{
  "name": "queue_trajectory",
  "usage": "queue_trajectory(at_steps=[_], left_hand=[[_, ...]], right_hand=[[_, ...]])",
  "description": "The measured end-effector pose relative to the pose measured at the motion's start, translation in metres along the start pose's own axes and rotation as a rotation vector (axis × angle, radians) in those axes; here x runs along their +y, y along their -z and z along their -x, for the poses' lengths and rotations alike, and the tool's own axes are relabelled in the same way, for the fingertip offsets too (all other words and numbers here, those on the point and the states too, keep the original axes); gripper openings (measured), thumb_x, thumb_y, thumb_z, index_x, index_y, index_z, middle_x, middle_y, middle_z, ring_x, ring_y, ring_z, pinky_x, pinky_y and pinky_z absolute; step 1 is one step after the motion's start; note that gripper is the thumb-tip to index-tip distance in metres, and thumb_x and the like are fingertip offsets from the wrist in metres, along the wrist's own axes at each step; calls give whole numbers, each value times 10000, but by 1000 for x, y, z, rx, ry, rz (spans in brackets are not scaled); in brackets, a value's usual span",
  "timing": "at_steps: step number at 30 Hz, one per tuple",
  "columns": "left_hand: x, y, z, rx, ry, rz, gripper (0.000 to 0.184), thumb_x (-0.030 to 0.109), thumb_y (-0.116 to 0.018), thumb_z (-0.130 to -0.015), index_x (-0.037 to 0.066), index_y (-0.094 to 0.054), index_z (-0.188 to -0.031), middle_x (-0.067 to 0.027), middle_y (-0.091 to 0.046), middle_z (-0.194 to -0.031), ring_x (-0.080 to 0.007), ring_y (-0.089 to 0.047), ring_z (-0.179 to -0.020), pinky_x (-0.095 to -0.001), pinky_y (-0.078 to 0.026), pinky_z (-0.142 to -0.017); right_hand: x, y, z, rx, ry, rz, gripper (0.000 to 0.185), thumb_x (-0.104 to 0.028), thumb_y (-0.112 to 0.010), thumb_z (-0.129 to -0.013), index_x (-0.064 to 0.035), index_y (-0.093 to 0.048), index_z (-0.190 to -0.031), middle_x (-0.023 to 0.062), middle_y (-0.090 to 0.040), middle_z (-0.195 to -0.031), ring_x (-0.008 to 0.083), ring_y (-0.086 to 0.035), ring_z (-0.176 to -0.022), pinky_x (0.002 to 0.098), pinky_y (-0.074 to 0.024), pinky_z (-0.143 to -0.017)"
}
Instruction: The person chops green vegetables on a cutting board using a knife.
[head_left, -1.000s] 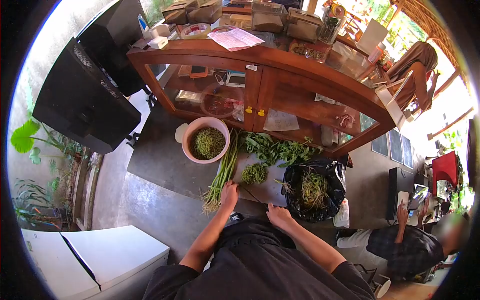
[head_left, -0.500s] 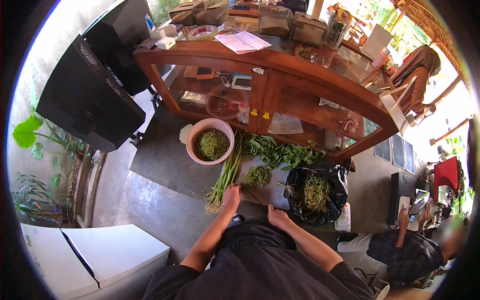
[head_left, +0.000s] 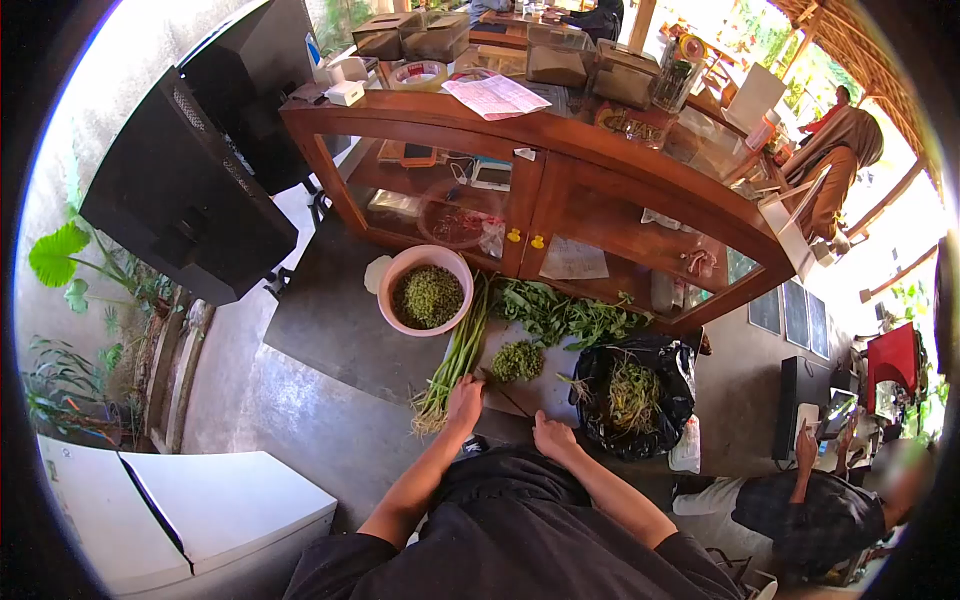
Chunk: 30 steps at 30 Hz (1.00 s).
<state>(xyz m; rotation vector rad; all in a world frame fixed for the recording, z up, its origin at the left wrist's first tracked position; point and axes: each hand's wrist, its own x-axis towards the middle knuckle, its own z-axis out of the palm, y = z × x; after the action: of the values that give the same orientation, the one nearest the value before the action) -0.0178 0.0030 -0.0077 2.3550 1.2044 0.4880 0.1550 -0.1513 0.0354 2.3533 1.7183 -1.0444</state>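
My left hand (head_left: 465, 397) is closed at the right side of a bunch of long green stalks with pale roots (head_left: 457, 362); what its fingers grip is too small to make out. A thin dark strand or stick (head_left: 514, 403) spans the gap between my hands. Its right end meets my closed right hand (head_left: 550, 434). Beyond them lies a small heap of green pieces (head_left: 517, 361), with leafy greens (head_left: 560, 312) behind. A pink bowl (head_left: 425, 290) of green pieces stands at the back left. To the right, a black plastic bag (head_left: 650, 395) holds roots and scraps.
A wooden glass cabinet (head_left: 530, 215) stands directly ahead. Black speakers (head_left: 190, 210) are at left, above a white box-like unit (head_left: 230, 510). One person (head_left: 825, 510) handles a device at right; another person (head_left: 840, 160) is farther back.
The camera view has shifted slightly, so the cabinet and greens appear lower and to the right. Both hands remain closed in nearly the same place. The far person at upper right has changed posture.
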Motion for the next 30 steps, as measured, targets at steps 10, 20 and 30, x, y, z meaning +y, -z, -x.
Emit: queue_trajectory(at_steps=[10, 20, 30], left_hand=[[-2, -1, 1, -3, 56, 53, 189, 12, -569, -738, 27, -677, -893, -175, -592, -937, -356, -588, -900, -431, -499, -761], [-2, 3, -1, -19, 31, 51, 233, -12, -560, -734, 17, -672, -936, -177, -592, -998, -358, -576, -934, -430, -492, -795], [-1, 8, -2, -43, 21, 62, 209, 1, -571, -744, 16, -671, -927, -157, -592, -981, -343, -567, -936, -413, -490, -805]], right_hand=[[-14, 27, 24, -5, -11, 11, 363, -299, -432, -933, 19, -391, -1102, 271, -636, -869, 443, -619, -838, 529, -485, -731], [-26, 38, 42, 50, 54, 42, 358, -267, -466, -917, 57, -441, -1068, 250, -635, -769, 425, -629, -746, 522, -497, -666], [-31, 39, 42, 29, 36, 49, 330, -266, -467, -920, 42, -449, -1040, 235, -640, -749, 416, -633, -720, 528, -498, -650]])
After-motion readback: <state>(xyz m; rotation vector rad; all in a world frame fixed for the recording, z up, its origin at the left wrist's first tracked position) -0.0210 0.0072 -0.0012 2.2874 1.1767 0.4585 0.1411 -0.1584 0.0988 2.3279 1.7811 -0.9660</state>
